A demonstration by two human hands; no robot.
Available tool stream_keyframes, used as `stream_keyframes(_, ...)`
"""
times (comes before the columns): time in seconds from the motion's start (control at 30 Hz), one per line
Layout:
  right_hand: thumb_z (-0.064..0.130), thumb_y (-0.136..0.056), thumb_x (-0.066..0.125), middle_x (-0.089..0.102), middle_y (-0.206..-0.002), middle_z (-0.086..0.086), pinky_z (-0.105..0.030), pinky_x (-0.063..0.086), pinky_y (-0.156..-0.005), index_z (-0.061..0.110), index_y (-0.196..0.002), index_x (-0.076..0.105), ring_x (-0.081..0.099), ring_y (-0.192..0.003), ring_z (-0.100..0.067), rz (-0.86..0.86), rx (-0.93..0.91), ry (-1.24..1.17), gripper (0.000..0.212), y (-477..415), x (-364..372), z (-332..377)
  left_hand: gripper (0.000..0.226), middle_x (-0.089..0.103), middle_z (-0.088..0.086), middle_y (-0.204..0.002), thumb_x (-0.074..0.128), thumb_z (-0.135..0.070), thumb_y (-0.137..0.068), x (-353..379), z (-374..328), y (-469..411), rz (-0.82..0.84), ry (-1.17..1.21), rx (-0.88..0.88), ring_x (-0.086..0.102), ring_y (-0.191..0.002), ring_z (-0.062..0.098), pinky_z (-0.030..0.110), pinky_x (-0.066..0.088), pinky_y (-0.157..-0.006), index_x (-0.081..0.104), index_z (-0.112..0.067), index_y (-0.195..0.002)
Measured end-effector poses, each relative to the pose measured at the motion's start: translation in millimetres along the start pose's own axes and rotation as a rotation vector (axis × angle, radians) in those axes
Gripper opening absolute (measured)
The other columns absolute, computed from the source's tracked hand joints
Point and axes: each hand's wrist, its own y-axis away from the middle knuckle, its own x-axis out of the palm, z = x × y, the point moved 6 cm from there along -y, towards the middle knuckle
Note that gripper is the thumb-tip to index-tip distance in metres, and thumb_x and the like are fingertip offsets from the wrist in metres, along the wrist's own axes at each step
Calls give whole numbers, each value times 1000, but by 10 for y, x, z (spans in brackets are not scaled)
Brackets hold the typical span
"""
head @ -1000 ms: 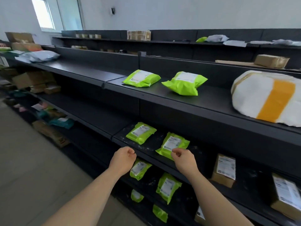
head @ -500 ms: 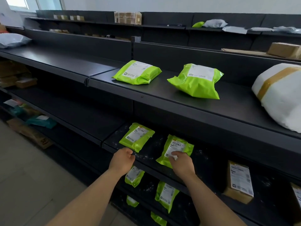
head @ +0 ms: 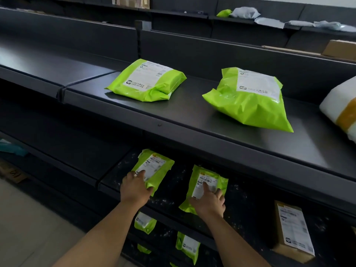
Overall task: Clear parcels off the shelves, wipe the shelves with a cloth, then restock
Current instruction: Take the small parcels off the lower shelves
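parcels, green poly, 2 pcs on mid shelf [head: 173, 201], dusty w/ white specks. l. green parcel [head: 154, 166] lies label up under l. hand [head: 135, 186]: thumb on the label, fingers curled round the near corner, grasping it. r. green parcel [head: 209, 180] just beside, apart from the first; r. hand [head: 209, 202] lies on top, index finger straight along the label, other fingers bent at the r. edge; grip or mere press, cannot tell. both forearms reach up from below, palms down. cardboard box [head: 294, 232] same shelf, far r., label up. top shelf [head: 192, 116]: 2 larger green bags [head: 146, 79] [head: 248, 99], white bundle [head: 339, 105] w/ yellow tape at r. edge. lower shelf [head: 169, 231]: more small green packs [head: 144, 222].
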Motion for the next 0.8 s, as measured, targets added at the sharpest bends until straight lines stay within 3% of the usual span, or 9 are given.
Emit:
stream_keyframes(0.17,60,-78,63,12,-150,-15,-46,29,-112,36,-150,13,21,-137,-36,14,84,-19,91,-100,127,79,85,10,17,-156,57,-56,-85,115,51,-400,86,-127,32,14,-143,34,44,21,-116,15,-27,-152)
stream_keyframes(0.43,45,-82,66,20,-143,-16,-43,29,-112,38,-149,15,25,-134,-36,-67,273,-51,85,-160,204,186,102,4,18,-157,62,-58,-81,255,122,-795,283,-182,105,15,-143,35,44,25,-114,-4,-26,-153)
stream_keyframes(0.63,39,-80,66,22,-143,-17,-47,30,-110,41,-148,17,28,-131,-39,-108,338,-80,83,-84,268,255,112,6,20,-155,68,-63,-73,342,163,-943,321,-200,127,21,-139,35,45,32,-108,-5,-28,-151)
stream_keyframes(0.8,36,-79,66,22,-147,-17,-46,29,-111,41,-148,19,28,-132,-39,-139,353,-129,84,60,321,298,125,22,17,-141,77,-61,-63,359,184,-1007,281,-171,107,33,-126,32,42,37,-100,-9,-31,-149)
